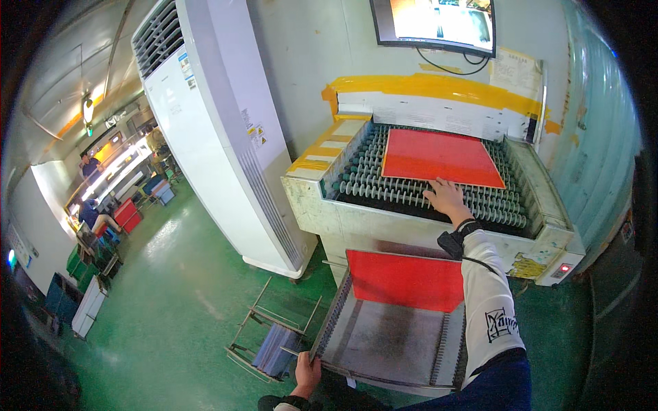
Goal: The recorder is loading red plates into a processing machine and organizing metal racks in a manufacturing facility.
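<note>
A flat red panel (442,159) with a thin yellowish edge lies on the rows of disc rollers (384,191) of a machine. My right hand (447,198) reaches to the panel's front edge, fingers spread over the rollers; whether the fingertips touch the panel is hard to tell. Below, a grey metal rack (391,339) with toothed sides stands in front of the machine. Another red panel (404,279) is upright at the rack's far end. At the rack's near left corner, my left hand (308,373) is closed around its edge.
The machine's housing (418,220) carries a small red-lit switch (564,269) at front right. A tall white air conditioner (226,137) stands left of it. A low metal frame (274,342) sits on the green floor. A screen (439,24) hangs above. People (89,212) sit far left.
</note>
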Demonstrator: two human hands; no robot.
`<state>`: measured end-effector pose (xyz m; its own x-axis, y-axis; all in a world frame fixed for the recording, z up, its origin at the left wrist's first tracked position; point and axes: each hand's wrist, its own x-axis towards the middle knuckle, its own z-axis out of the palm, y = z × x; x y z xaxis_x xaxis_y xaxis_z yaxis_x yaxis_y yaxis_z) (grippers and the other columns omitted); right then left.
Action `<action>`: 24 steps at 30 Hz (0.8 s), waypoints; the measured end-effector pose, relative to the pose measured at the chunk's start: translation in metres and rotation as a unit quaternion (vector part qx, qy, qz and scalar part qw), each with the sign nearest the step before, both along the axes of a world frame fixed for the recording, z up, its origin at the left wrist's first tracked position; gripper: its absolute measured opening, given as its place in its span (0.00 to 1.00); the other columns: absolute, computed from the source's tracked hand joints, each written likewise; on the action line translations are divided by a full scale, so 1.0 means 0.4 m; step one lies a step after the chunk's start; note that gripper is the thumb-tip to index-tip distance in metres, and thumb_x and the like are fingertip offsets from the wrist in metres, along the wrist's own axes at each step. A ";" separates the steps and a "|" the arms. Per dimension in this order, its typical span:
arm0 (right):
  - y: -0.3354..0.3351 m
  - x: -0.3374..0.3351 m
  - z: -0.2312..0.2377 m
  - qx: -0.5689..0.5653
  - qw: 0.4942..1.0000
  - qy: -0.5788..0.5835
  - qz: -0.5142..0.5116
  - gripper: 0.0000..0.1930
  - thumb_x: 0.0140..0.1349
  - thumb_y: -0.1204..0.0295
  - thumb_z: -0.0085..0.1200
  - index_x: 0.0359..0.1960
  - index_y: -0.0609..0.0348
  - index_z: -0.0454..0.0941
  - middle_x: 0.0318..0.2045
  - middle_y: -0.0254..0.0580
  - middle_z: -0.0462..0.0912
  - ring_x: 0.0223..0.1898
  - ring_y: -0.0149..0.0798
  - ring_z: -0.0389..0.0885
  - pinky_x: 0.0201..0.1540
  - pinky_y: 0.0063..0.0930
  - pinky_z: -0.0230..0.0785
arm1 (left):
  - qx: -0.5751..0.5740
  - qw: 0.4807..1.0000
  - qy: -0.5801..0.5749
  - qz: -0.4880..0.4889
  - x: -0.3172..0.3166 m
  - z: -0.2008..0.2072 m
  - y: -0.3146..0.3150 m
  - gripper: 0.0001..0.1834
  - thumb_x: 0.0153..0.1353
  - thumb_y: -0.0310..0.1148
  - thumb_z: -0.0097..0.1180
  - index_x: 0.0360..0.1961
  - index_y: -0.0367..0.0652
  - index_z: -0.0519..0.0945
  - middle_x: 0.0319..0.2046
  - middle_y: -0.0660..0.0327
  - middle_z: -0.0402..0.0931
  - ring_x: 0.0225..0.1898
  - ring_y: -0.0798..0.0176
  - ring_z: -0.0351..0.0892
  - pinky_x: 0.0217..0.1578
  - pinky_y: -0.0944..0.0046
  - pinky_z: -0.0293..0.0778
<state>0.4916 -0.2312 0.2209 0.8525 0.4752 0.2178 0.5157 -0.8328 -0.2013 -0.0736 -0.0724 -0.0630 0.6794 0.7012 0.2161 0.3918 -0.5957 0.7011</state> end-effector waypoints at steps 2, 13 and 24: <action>0.014 0.003 0.011 -0.004 1.000 0.015 -0.002 0.33 0.66 0.46 0.45 0.69 0.44 0.65 0.73 0.42 0.59 0.73 0.52 0.53 0.70 0.59 0.46 | 0.013 1.000 0.013 0.006 -0.012 -0.017 0.004 0.14 0.61 0.34 0.57 0.41 0.36 0.71 0.39 0.46 0.71 0.41 0.36 0.73 0.39 0.47 0.71; 0.011 0.021 0.000 0.054 0.998 0.011 0.039 0.34 0.65 0.44 0.47 0.69 0.48 0.65 0.72 0.45 0.59 0.72 0.53 0.55 0.69 0.60 0.48 | -0.011 1.000 -0.002 0.020 -0.003 0.025 -0.017 0.14 0.60 0.34 0.58 0.42 0.37 0.71 0.39 0.45 0.71 0.43 0.35 0.73 0.41 0.47 0.71; -0.049 -0.307 -0.047 0.350 0.896 0.103 0.252 0.17 0.63 0.61 0.59 0.47 0.60 0.81 0.42 0.50 0.85 0.42 0.49 0.84 0.46 0.37 0.75 | -0.012 1.000 0.007 0.026 -0.010 0.019 -0.014 0.14 0.62 0.33 0.56 0.44 0.36 0.72 0.42 0.45 0.73 0.45 0.35 0.74 0.43 0.47 0.72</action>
